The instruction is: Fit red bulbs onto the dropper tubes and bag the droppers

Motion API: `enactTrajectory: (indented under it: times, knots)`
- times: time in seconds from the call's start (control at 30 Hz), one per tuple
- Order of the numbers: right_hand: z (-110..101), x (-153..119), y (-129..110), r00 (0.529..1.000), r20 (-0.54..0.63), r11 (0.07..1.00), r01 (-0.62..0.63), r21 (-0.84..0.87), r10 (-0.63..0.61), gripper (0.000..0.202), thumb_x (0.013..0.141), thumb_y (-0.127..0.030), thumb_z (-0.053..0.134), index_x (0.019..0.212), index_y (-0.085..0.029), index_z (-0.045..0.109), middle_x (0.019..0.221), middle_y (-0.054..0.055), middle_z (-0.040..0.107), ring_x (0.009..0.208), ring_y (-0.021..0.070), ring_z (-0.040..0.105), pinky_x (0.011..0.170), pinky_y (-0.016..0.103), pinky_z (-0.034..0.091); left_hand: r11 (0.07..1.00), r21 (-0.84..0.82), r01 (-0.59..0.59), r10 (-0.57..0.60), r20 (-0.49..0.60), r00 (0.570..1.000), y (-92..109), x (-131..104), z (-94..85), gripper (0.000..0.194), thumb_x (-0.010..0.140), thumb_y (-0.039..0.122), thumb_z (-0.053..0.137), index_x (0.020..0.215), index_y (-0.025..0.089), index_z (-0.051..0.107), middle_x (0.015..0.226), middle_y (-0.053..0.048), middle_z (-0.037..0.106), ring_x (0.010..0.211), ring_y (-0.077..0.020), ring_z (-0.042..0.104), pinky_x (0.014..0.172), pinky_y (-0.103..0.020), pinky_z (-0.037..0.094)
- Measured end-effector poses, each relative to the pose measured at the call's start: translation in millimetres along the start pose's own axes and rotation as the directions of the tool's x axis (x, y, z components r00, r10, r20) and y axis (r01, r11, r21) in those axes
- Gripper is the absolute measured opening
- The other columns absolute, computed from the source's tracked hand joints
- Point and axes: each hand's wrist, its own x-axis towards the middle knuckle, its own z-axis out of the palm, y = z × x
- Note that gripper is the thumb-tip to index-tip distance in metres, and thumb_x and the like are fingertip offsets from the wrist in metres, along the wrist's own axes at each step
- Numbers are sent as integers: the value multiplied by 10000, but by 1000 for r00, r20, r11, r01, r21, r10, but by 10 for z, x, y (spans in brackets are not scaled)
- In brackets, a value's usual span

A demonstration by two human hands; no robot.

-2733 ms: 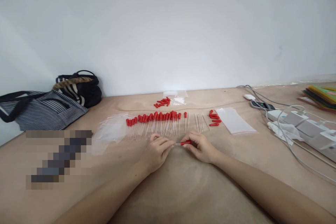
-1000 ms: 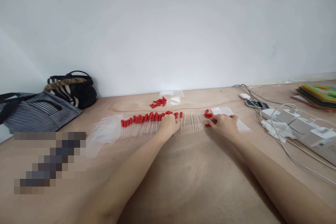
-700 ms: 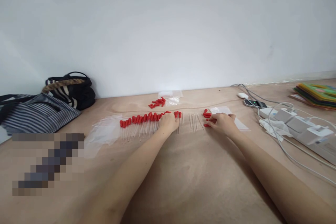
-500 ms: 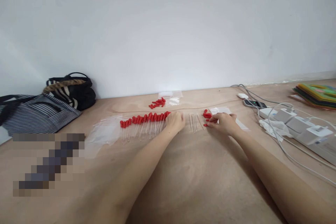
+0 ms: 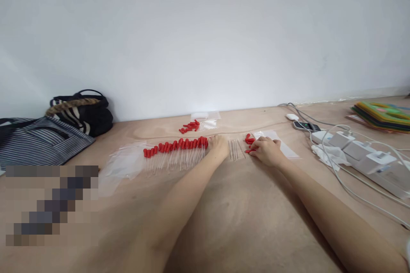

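A row of glass droppers with red rubber bulbs [image 5: 174, 147] lies across the wooden table [image 5: 243, 217]. My left hand [image 5: 219, 145] rests palm down at the row's right end, fingers covering the last droppers; what it holds is hidden. Right of it lie a few bare glass tubes [image 5: 235, 151], then a small pile of loose red bulbs [image 5: 249, 138]. My right hand [image 5: 265, 150] sits at that pile, its fingertips pinched on one red bulb [image 5: 249, 151].
More red bulbs [image 5: 189, 126] lie by a small clear bag near the wall. An empty clear bag [image 5: 123, 164] is left of the row, a flat one [image 5: 285, 147] right. Striped bags [image 5: 41, 138] stand far left; power strips and cables [image 5: 368, 158], a phone [image 5: 304, 126] and coloured sheets [image 5: 381, 115] are right.
Earlier both hands held one dropper near me. Since then the left hand has slid right along the row to its end, and the right hand stays at the loose bulbs. The view has shifted slightly.
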Motion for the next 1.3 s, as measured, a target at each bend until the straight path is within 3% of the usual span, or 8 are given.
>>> enactTrajectory:
  times: [0.1, 0.23, 0.33, 0.4, 0.47, 0.63, 0.87, 1.3]
  knots:
    - [-6, -11, -34, 997, -68, 994, 51, 97, -44, 95, 707, -291, 570, 683, -227, 636, 833, 24, 646, 834, 221, 519, 723, 360, 236, 995, -42, -89, 89, -9, 996, -175, -236, -164, 215, 855, 214, 423, 889, 83, 589, 947, -162, 622, 903, -256, 571, 739, -333, 412]
    - [36, -73, -202, 982, -159, 954, 144, 261, -105, 121, 731, -310, 553, 707, -208, 613, 793, 28, 640, 805, 208, 527, 788, 394, 249, 966, -112, -235, 235, -12, 972, -633, -689, -212, 123, 859, 188, 436, 796, 163, 540, 788, -15, 641, 739, -147, 584, 747, -278, 388]
    - [91, -185, -434, 969, -119, 893, 245, 376, -216, 115, 744, -307, 555, 749, -202, 601, 770, 26, 631, 776, 189, 536, 798, 381, 283, 869, -186, -458, 425, -192, 885, -983, -1012, -80, 146, 860, 181, 422, 740, 174, 506, 689, 23, 632, 604, -125, 562, 773, -325, 348]
    - [122, -273, -606, 949, -83, 849, 310, 428, -305, 107, 757, -272, 548, 817, -203, 603, 788, 26, 629, 764, 177, 536, 799, 378, 294, 826, -189, -530, 462, -311, 831, -1142, -1164, 14, 150, 872, 169, 388, 796, 181, 516, 741, 16, 649, 637, -125, 576, 795, -341, 316]
    - [144, -351, -758, 922, -57, 810, 366, 459, -384, 149, 781, -240, 526, 904, -214, 607, 818, 30, 624, 798, 178, 529, 801, 382, 294, 810, -196, -552, 463, -363, 808, -1224, -1250, 72, 172, 875, 142, 362, 881, 192, 526, 789, 12, 658, 690, -128, 593, 798, -338, 298]
    - [169, -445, -960, 887, 7, 761, 392, 518, -461, 128, 806, -258, 527, 878, -242, 633, 823, 19, 632, 831, 178, 516, 806, 393, 272, 801, -248, -544, 439, -375, 817, -1192, -1271, 87, 174, 868, 145, 373, 858, 201, 538, 796, 22, 662, 723, -124, 599, 784, -322, 288]
    - [162, -464, -1009, 845, 9, 689, 430, 583, -535, 103, 811, -279, 540, 868, -256, 623, 832, -6, 657, 837, 160, 518, 835, 389, 235, 806, -259, -533, 425, -374, 824, -1132, -1286, 81, 173, 871, 166, 376, 832, 203, 541, 786, 27, 666, 725, -129, 604, 772, -322, 289]
    - [162, -504, -1035, 872, 35, 668, 347, 658, -488, 87, 818, -262, 500, 825, -206, 566, 776, 17, 599, 797, 162, 508, 854, 415, 271, 788, -241, -567, 445, -413, 795, -1155, -1273, 94, 211, 878, 184, 371, 887, 217, 579, 798, 4, 686, 719, -127, 615, 760, -311, 304]
